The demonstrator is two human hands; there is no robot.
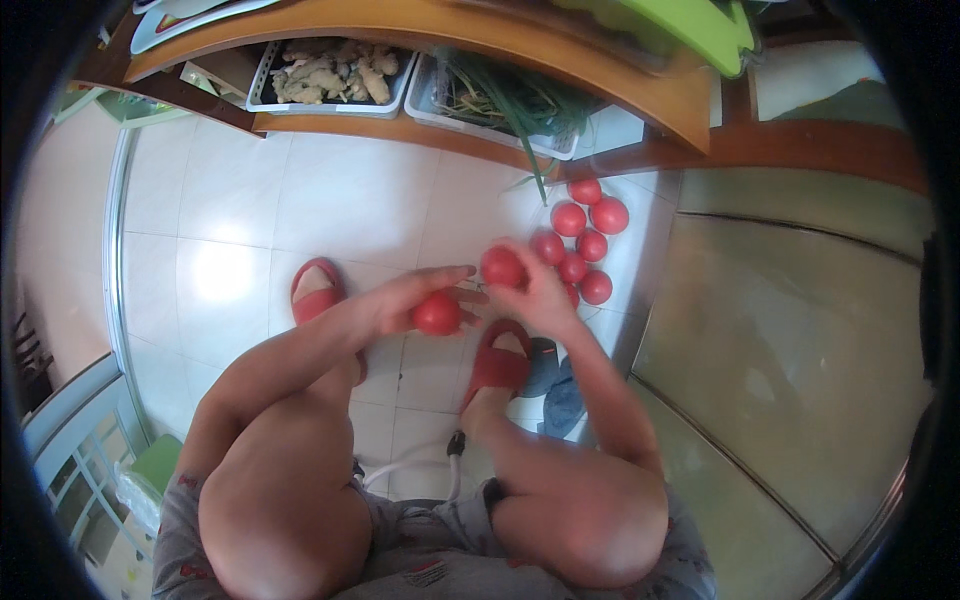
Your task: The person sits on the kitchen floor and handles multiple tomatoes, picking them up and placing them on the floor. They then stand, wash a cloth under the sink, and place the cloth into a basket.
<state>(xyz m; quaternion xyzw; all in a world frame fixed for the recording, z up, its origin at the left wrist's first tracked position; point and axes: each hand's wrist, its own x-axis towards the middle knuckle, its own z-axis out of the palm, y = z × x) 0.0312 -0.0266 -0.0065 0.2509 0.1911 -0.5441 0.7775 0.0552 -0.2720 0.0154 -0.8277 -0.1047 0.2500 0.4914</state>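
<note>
A red tomato (436, 313) rests in the palm and bent fingers of my left hand (401, 300), over the tiled floor between my feet. My right hand (541, 292) grips another red tomato (502, 267) between thumb and fingers, close to the left fingertips but apart from them. Just beyond the right hand, several tomatoes (592, 245) lie grouped on the floor, and the hand hides part of the group. The right hand is slightly blurred.
A wooden shelf (450, 22) stands ahead, with a basket of ginger (330, 75) and a basket of green onions (517, 97) beneath. Cabinet-like panels (780, 315) rise at right. Red slippers (501, 367) are on my feet; a dark cloth (562, 401) lies beside the right one.
</note>
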